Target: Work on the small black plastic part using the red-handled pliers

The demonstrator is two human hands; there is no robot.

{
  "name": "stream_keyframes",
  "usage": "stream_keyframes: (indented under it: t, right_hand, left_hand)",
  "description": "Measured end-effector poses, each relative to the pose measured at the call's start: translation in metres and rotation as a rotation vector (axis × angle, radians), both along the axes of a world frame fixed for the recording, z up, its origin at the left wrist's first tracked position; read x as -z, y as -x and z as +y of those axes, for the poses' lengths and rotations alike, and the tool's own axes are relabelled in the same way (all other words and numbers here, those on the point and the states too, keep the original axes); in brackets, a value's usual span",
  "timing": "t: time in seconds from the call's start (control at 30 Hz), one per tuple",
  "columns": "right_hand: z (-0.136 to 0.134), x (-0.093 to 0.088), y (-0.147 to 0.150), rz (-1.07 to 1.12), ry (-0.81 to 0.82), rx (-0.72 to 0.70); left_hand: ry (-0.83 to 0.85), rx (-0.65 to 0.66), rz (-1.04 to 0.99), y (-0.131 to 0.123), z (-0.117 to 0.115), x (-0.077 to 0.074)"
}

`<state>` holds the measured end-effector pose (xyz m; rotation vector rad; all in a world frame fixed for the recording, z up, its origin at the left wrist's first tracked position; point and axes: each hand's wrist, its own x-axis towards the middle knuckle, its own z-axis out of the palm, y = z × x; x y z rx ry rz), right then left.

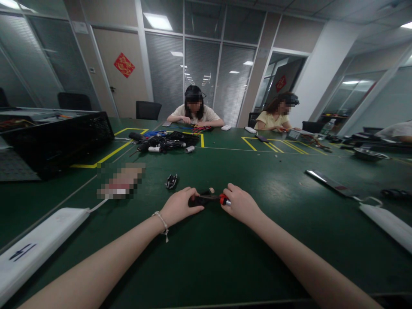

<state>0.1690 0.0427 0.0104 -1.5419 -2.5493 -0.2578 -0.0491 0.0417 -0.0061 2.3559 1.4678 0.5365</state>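
Note:
My left hand (pixel 180 207), with a bracelet at the wrist, grips a dark, flat object (pixel 202 200) low over the green table (pixel 244 266). Its exact kind is too dark to tell. Closed around a red-handled tool (pixel 223 198) with a silvery end is my right hand (pixel 243 204). A thin shaft seems to run from this tool toward the dark object. Just beyond the dark object is a small pale piece (pixel 211 190). To the left of my left hand lies a small black and silver part (pixel 171 181).
A black computer case (pixel 64 141) stands at the left. A cable pile (pixel 164 141) lies ahead. White power banks (pixel 41 240) and phone-like slabs (pixel 331 183) flank my arms. Two people (pixel 195 107) sit across the table. A metal bowl (pixel 370 154) is at the right.

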Motion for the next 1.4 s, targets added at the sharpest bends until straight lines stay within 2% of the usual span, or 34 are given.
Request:
stream_keyframes:
  t: [0.33,0.8,1.4]
  right_hand:
    - [0.0019,0.0033,0.0009,-0.004,-0.027,-0.021]
    - [0.0015,0.0021,-0.0004,-0.001,-0.009,-0.007]
    - [0.0014,0.0009,0.0001,-0.015,-0.01,-0.007]
  left_hand:
    - [-0.046,-0.005,0.019,-0.0009,0.0009,0.0026]
    - [0.015,-0.021,0.019,-0.0016,-0.0002,-0.0013]
    - [-0.021,-0.008,0.011,-0.0004,-0.0003,0.0011]
